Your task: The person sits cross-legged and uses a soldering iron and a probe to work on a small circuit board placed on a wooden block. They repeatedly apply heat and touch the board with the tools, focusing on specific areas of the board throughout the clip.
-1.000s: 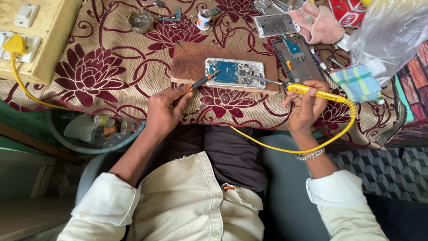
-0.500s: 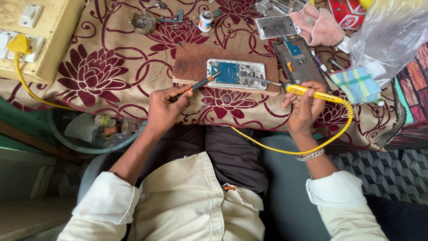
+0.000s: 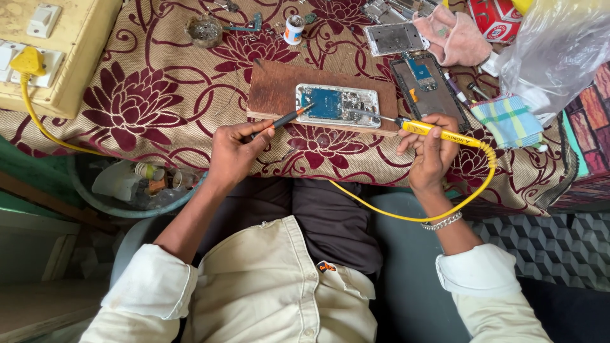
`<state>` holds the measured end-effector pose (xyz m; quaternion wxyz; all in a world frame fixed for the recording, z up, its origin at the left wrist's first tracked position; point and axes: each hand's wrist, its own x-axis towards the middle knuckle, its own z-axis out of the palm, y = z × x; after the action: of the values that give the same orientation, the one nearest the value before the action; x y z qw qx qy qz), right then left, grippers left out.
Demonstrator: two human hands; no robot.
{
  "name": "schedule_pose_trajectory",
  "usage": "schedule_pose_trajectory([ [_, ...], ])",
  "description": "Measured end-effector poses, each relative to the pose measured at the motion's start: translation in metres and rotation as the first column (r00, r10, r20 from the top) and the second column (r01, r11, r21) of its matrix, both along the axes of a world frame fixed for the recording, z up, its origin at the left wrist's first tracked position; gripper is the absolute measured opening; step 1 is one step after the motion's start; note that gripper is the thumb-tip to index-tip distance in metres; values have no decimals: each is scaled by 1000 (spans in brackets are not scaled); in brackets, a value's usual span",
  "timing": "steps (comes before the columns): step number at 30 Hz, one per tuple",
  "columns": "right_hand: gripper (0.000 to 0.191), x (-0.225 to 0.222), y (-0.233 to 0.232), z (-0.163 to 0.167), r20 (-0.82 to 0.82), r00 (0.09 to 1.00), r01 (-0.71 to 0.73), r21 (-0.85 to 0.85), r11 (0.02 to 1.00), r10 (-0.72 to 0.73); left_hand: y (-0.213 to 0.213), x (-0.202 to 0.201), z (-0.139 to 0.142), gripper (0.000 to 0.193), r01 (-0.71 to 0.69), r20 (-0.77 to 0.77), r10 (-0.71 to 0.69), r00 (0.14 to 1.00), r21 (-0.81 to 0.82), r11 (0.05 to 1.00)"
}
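Two tools meet over the opened phone on your wooden block.

Your left hand pinches a dark, orange-tipped tool like a pen, fingers closed around it, tip at the left edge of the opened phone. Your right hand wraps shut around the yellow soldering iron, its tip reaching in from the right. The phone lies flat on a wooden block on the cloth-covered desk, likely so heat stays off the cloth. The yellow cord loops below, clear of the work.
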<state>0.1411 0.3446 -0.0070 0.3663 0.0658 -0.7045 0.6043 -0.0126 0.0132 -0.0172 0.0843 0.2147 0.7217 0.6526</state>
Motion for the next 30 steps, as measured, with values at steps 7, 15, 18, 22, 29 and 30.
schedule_pose_trajectory([
  [7,31,-1,-1,1,37,999,-5,-75,997,8,-1,0,1,26,22,-40,-22,999,15,1000],
  [15,33,-4,-2,3,100,995,2,-197,980,18,-1,1,2,27,21,-79,-21,997,-5,1000],
  [18,34,-4,-3,3,110,994,8,-204,979,15,-1,1,1,27,8,-80,-9,997,-14,1000],
  [22,34,-5,-3,4,124,992,20,-210,978,6,0,1,0,27,14,-75,-13,997,11,1000],
  [29,31,-7,-4,5,116,993,15,-197,980,8,0,1,0,27,3,-100,-7,995,-33,999],
  [30,32,-7,-4,6,121,993,16,-199,980,9,0,1,1,27,4,-100,-7,995,-35,999],
])
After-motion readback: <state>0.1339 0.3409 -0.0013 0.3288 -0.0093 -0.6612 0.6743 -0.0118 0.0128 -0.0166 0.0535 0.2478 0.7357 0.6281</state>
